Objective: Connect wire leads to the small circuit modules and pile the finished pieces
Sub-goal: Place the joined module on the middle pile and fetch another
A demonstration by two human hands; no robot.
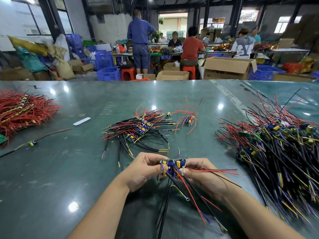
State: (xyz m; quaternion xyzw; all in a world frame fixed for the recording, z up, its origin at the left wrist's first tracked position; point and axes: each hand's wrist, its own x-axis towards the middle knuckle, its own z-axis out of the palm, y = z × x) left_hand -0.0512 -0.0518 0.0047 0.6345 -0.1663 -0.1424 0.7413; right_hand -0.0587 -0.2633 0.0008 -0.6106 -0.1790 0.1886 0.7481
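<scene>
Low over the green table (69,169), near its front, my left hand (143,171) and my right hand (202,176) hold small circuit modules (173,165) between them. The modules are green boards with yellow and blue parts. My left fingers curl round the left end, my right fingers round the right end. Red and black wire leads (189,195) hang from the modules toward me and trail off to the right. A heap of wired modules (138,130) lies just beyond my hands.
A large heap of wired modules (276,149) fills the table's right side. Red wire bundles (24,109) lie far left. One module with red leads (189,120) and a single wired piece (32,143) lie loose. Several people work at benches behind.
</scene>
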